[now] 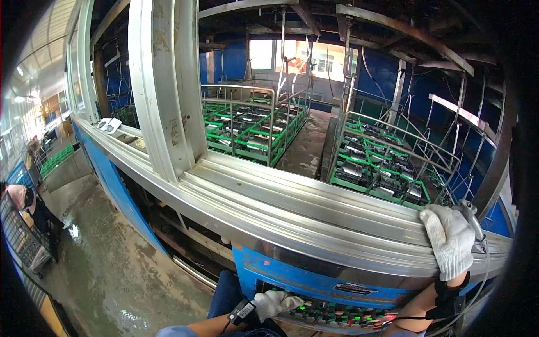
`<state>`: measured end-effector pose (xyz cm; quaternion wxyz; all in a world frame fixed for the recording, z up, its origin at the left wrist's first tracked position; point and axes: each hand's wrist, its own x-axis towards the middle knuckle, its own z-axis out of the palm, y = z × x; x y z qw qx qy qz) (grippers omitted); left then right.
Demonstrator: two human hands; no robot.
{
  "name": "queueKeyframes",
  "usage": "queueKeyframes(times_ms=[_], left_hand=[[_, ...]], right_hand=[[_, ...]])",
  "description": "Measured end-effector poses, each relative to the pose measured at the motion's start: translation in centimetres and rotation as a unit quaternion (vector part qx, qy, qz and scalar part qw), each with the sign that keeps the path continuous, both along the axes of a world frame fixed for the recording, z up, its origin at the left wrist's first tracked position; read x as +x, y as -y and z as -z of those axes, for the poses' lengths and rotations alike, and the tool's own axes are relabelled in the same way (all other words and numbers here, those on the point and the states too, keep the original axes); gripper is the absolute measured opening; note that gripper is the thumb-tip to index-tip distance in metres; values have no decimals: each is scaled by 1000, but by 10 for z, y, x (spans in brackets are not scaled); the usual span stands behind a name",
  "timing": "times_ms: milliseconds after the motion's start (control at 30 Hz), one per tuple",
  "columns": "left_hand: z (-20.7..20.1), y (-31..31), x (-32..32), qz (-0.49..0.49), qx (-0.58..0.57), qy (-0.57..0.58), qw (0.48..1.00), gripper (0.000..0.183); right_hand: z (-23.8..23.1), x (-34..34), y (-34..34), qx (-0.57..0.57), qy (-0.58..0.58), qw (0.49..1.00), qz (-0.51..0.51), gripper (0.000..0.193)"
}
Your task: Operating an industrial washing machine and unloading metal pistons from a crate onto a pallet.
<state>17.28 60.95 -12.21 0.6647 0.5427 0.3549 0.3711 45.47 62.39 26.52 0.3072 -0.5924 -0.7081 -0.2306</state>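
Note:
My left hand (274,304), in a white knitted glove, is low in the middle, at the left end of a control panel (359,315) with rows of small buttons. Some buttons glow green, others red. Its fingers reach toward a green-lit button; whether they touch it I cannot tell. On the right, my gloved right hand (451,241) rests on the aluminium sill (314,216), fingers lying over its top. Close beside it stands a metal spray gun-like tool (471,219) with a thin hose hanging down. Neither hand visibly holds anything.
Beyond the sill, two railed frames carry green racks (247,126) of dark and silvery metal parts. A thick aluminium post (168,84) rises from the sill. Crumpled white paper (109,124) lies farther left. Down on the wet floor (118,264), another person (33,205) stands by a cart.

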Motion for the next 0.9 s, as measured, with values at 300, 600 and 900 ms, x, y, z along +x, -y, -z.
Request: queueKeyframes(times_ms=[300,600,900], left_hand=[[81,-28,11,74,-166,120,976,23],[-97,13,8,43,-30,-128,990,27],[-145,19,4,27,-40,-289,956,30]], right_hand=[[-10,4,15,-3,-3,1000,20,27],[-9,11,22,21,0,1000,22,25],[-2,8,8,31,10,999,-11,24]])
